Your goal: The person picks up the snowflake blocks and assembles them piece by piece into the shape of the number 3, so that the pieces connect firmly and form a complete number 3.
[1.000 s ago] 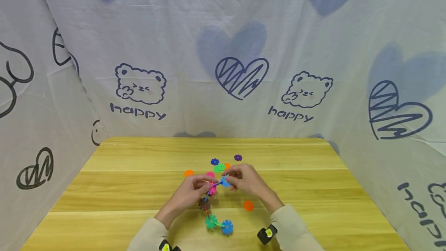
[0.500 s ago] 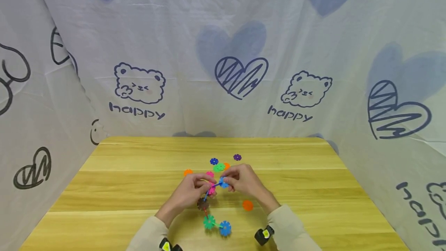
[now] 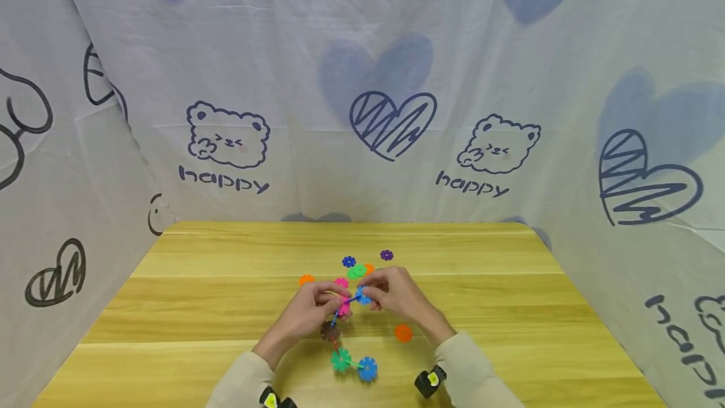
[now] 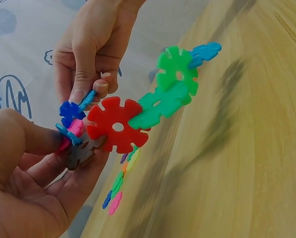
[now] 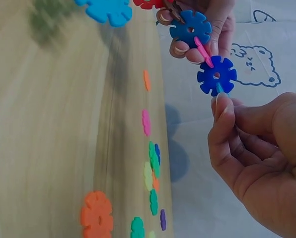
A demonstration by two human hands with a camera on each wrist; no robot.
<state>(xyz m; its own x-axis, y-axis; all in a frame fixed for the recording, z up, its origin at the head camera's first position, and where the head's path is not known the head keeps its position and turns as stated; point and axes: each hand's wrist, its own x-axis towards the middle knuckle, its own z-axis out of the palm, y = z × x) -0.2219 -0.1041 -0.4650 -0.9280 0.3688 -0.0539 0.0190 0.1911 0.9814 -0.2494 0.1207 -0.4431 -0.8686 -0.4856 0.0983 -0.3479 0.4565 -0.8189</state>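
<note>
- Head view, far left: the left hand [image 3: 308, 311] grasps the chain [image 4: 165, 99] near its pink disc [image 3: 342, 307]; exactly which pieces its fingertips press I cannot tell. A loose orange disc [image 3: 306, 279] lies at twelve o'clock from that hand, on the table [image 3: 187, 307].
- From the pink disc the chain runs toward seven o'clock to a brown disc [image 3: 330, 331], then five o'clock to a green disc [image 3: 341, 359], then about four o'clock to the blue disc [image 3: 367, 369] at its end.
- Between the hands, the dark blue disc [image 5: 216, 67] is joined to the pink one.
- Rightward, the right hand [image 3: 399, 294] pinches the light blue disc [image 3: 363, 295] against the dark blue one; how deep it sits is hidden.
- Over the last second the right hand has drawn slightly toward nine o'clock, both grips unchanged. I judge the work is at this join, with the rest merely supported.
- Far right, another orange disc [image 3: 403, 333] lies at six o'clock from the right hand.
</note>
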